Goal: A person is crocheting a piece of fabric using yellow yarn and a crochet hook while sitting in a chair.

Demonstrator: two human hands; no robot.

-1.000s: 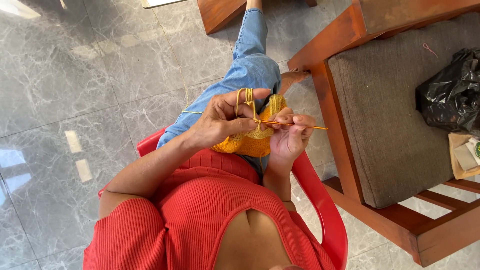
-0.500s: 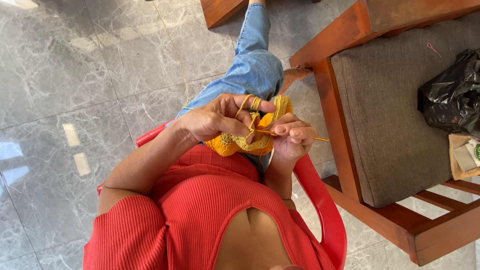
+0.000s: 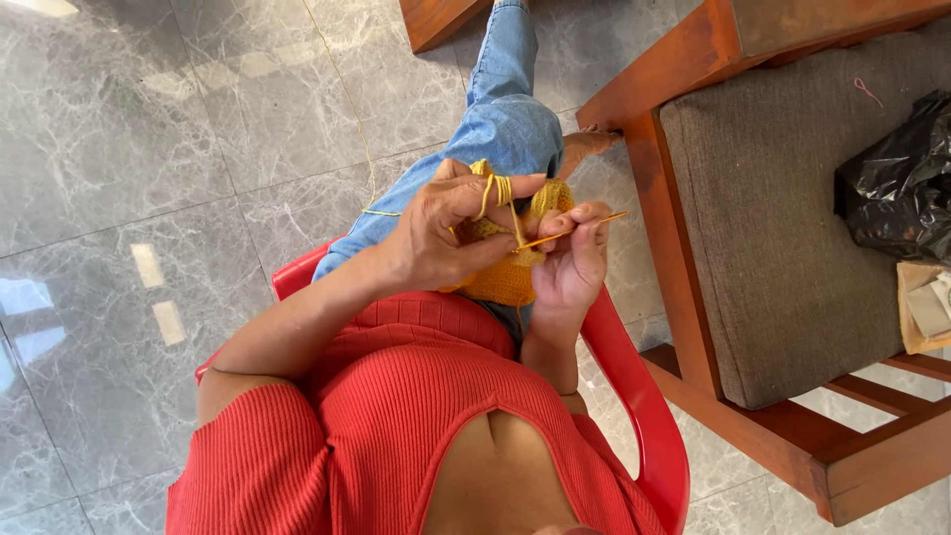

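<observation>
My left hand (image 3: 446, 230) pinches a yellow crocheted piece (image 3: 507, 283) held over my lap, with yellow yarn (image 3: 492, 188) looped around its index finger. My right hand (image 3: 575, 263) is beside it and grips a thin yellow crochet hook (image 3: 580, 228); one end of the hook goes into the work and the other end sticks out to the right past the fingers. The two hands touch over the piece. A loose strand of the yarn (image 3: 342, 94) runs from my lap away across the floor. Most of the crocheted piece is hidden behind the hands.
I sit on a red plastic chair (image 3: 639, 406) in blue jeans (image 3: 500, 124). A wooden seat with a grey cushion (image 3: 783, 248) stands close on the right, holding a black plastic bag (image 3: 897, 188) and a small box (image 3: 926, 307). Grey marble tiles (image 3: 149, 149) cover the floor.
Both hands have worked the piece in place. The left hand's yarn-wrapped finger has lifted, and the hook now tilts up to the right.
</observation>
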